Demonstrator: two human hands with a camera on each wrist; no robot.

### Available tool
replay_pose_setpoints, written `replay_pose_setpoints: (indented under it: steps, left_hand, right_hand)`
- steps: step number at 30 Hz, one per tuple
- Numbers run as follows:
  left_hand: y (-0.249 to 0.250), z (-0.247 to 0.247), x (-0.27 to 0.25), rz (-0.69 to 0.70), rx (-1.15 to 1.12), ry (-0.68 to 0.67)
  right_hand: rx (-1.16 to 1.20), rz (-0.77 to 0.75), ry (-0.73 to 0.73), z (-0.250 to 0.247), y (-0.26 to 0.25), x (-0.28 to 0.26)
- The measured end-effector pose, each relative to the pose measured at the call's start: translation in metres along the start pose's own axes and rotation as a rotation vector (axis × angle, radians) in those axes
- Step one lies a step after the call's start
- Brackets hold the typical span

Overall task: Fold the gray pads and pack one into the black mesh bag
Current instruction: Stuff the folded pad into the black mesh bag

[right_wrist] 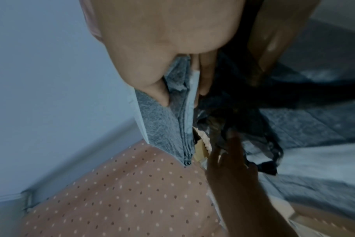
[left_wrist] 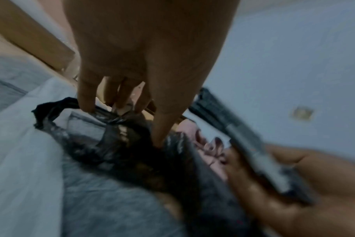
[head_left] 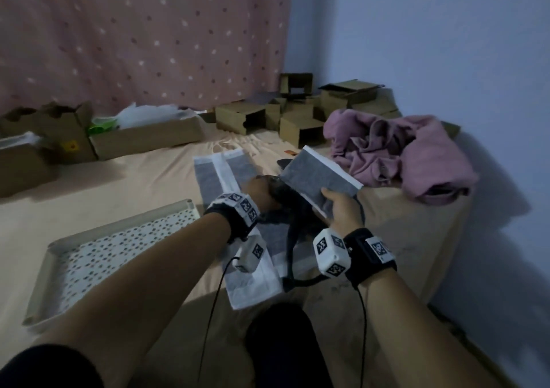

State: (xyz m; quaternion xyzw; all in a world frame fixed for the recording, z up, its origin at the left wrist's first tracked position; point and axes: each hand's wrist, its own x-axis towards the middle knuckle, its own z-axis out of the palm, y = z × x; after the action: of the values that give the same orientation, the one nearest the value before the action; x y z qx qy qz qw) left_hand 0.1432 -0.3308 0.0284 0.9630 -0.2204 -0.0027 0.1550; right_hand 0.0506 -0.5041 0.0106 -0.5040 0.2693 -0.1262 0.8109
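A pink cloth (head_left: pixel 395 155) lies crumpled on the bed (head_left: pixel 125 191). Left of the cloth, well apart, a dotted tray (head_left: pixel 104 256) lies flat. Behind the cloth, small cardboard boxes (head_left: pixel 297 114) are heaped. Far left of the cloth, larger cartons (head_left: pixel 143 137) line the dotted curtain (head_left: pixel 143 36).
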Motion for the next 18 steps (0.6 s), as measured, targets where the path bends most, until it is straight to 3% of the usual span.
replay_pose_setpoints:
  steps: [2,4,9,12,15,18]
  left_hand:
    - [-0.006,0.015,0.007,-0.043,0.066,0.047]
    - [-0.009,0.018,0.011,-0.120,-0.027,0.120]
    - [-0.014,0.002,0.027,-0.224,-0.577,0.335]
    - [-0.009,-0.021,0.023,-0.218,-0.864,0.328]
    - [0.000,-0.049,0.009,-0.141,-0.956,0.329]
    - [0.001,-0.070,-0.003,-0.085,-1.104,0.226]
  right_hand:
    - [0.026,0.008,-0.048,-0.007,0.001,0.002]
    - [0.022,-0.002,-0.084,-0.013,0.003,0.000]
    - [-0.037,-0.002,-0.151,-0.028,-0.004,0.005]
    - [-0.062,0.053,-0.206,-0.028,-0.016,0.009]
    - [-0.070,0.123,-0.357,-0.026,-0.029,0.002]
    - [-0.224,0.234,-0.474,-0.017,-0.037,-0.012]
